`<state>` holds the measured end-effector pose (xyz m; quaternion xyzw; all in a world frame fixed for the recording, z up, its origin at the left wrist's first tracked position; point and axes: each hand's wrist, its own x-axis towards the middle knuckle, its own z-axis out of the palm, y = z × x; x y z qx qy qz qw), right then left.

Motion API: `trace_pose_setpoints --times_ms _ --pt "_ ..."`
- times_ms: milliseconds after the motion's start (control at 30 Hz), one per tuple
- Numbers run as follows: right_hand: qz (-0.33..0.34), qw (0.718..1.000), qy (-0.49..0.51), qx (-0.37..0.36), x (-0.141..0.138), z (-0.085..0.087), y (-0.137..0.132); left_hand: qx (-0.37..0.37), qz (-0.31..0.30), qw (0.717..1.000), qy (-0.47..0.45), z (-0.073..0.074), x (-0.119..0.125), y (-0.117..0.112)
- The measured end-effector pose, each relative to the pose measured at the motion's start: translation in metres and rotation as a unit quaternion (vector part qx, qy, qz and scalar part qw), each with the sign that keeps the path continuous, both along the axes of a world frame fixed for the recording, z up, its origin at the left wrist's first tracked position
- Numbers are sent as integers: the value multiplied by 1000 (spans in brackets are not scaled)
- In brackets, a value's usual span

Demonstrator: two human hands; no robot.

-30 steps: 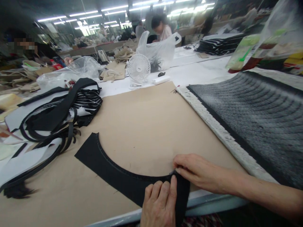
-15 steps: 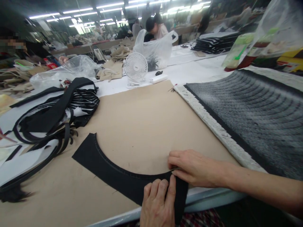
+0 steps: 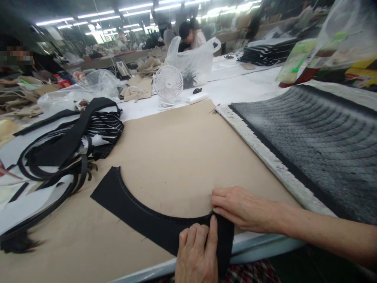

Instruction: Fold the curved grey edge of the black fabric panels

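Observation:
A curved black fabric piece lies on the brown sheet near the table's front edge, with a folded or stitched strip along its inner curve. My left hand rests on its near right part, palm down, the index finger stretched toward the inner edge and the other fingers slightly bent. At that same edge my right hand has thumb and fingertips pinched together on the fabric. The two hands almost meet there. Exactly what lies between the right fingertips is partly hidden. The piece's right end drops toward the table edge.
Left is a pile of black pieces and strips. A grey padded panel lies right. Behind the brown sheet stand a white fan and a plastic bag; bottles stand back right. Other people sit farther off.
My right fingertips have shifted slightly along the fabric's inner edge and closed on it, the left index finger moving slightly with them. The fabric piece stays nearly in place.

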<state>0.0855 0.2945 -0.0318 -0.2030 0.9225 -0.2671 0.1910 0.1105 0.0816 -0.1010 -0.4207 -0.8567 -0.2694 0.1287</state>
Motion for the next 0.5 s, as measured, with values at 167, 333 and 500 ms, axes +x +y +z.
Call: trace_pose_setpoints --times_ms 167,333,500 --pt "-15 999 -36 -19 -4 3 1 1 -6 1000 2 2 0 1" --pt "-23 998 -54 -12 -10 4 1 -12 -10 1000 -6 3 0 0" --pt "-11 997 -78 -15 -19 7 3 -22 -11 1000 -6 3 0 -1"
